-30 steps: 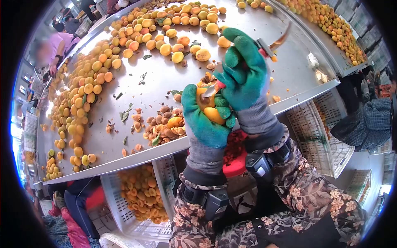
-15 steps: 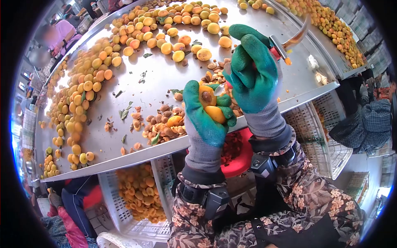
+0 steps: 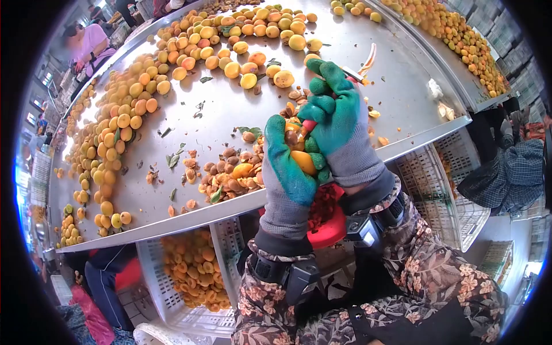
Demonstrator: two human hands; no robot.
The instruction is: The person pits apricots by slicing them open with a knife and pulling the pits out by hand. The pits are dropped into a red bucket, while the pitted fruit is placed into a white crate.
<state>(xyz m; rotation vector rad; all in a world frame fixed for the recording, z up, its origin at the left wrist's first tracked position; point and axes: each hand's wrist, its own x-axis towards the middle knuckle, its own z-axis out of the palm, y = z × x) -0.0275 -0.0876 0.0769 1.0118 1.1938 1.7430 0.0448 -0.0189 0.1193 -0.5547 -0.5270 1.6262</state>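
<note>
My left hand point(image 3: 290, 167), in a green-coated grey glove, is closed around a cut apricot point(image 3: 303, 163) just above the table's front edge. A brown pit shows at the fruit, close to my right fingers. My right hand point(image 3: 333, 109), in the same kind of glove, is wrapped round a knife point(image 3: 352, 73) with some red on it. Part of the tool sticks out past the upper side of the fist. Both hands touch or nearly touch. Pits and scraps point(image 3: 230, 172) lie on the metal table left of my left hand.
Whole apricots point(image 3: 123, 121) cover the metal table's point(image 3: 201, 135) left and far parts. Below its edge stand a crate of halved apricots point(image 3: 221, 316), a red basin point(image 3: 330, 233) and white crates point(image 3: 428, 190). A person point(image 3: 92, 46) is at the far left.
My right hand has moved down and left, against my left hand, and the knife has turned with it. My left hand has shifted slightly right and still holds the fruit.
</note>
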